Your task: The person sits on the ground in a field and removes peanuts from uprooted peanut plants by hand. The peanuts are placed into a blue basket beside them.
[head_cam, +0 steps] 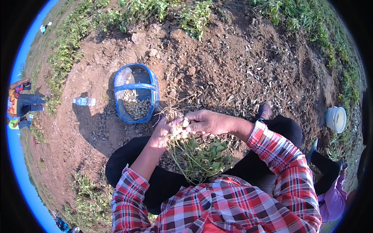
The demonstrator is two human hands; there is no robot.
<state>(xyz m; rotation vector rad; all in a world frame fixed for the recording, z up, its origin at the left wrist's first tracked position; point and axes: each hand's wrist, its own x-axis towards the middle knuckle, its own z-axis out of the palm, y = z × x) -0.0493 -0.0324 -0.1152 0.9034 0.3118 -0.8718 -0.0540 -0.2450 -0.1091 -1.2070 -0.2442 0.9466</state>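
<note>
My left hand holds an uprooted peanut plant near its base, with thin roots sticking out above the fingers and the leafy stems hanging down between my knees. Pale peanut pods cluster at the roots. The thumb and fingers of my right hand pinch at these pods from the right, close against my left hand. Just beyond, to the upper left, a blue-rimmed basket with a handle across it stands on the soil. Loose peanuts lie in its nearer part.
A plastic water bottle lies left of the basket. At the far right is a white bucket. People sit at the far left, and a person in purple is at the lower right. Leafy plants border the bare, littered soil.
</note>
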